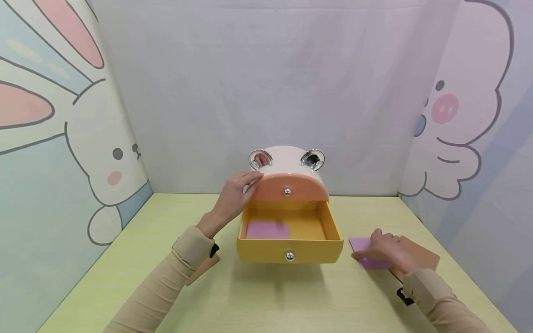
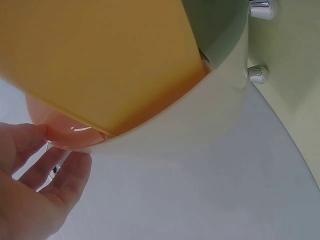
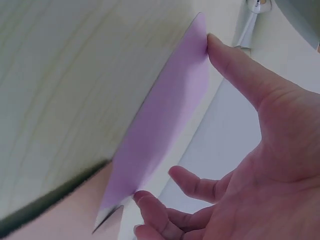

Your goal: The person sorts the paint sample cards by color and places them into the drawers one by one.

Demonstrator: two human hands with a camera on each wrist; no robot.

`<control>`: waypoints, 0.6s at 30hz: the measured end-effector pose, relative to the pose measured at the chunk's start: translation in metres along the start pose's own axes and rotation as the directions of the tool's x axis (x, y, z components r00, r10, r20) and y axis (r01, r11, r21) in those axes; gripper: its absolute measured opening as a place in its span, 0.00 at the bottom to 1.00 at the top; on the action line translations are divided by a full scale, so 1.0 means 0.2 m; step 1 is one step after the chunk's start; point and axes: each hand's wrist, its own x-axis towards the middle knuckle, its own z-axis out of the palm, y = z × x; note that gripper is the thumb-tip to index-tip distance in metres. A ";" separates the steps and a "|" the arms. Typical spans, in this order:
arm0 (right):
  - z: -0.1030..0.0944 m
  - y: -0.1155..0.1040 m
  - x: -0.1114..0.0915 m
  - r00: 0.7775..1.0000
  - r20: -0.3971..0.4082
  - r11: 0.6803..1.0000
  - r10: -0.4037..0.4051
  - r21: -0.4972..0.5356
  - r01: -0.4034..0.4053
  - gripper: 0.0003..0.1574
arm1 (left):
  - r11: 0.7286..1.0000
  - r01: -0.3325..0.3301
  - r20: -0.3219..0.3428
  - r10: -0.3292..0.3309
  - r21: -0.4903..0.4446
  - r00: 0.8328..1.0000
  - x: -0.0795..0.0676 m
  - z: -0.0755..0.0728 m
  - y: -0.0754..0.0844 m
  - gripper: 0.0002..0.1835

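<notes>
A drawer cabinet with a white top (image 1: 287,157), two shiny ears and a salmon upper drawer (image 1: 308,188) stands at the middle. Its yellow lower drawer (image 1: 266,252) is pulled out, with a purple card (image 1: 268,230) inside at the left. My left hand (image 1: 233,196) holds the cabinet's upper left edge, thumb (image 2: 35,137) at the salmon front and fingers around the white side. Over at the right, my right hand (image 1: 385,247) spans another purple card (image 3: 160,115) on the table, thumb at one edge and fingertips at the opposite edge.
A brown card (image 1: 422,252) lies beside the right hand, partly beneath the purple one. Another brown card (image 1: 204,269) shows by the left sleeve. Cloth walls with a printed rabbit (image 1: 104,152) and pig (image 1: 462,92) enclose the table (image 1: 275,300).
</notes>
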 end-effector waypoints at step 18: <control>0.00 0.03 0.00 0.997 -0.074 0.999 -0.007 -0.042 0.004 0.65 | 1.000 -0.007 0.002 0.007 0.002 1.000 0.00 -0.01 0.01 0.12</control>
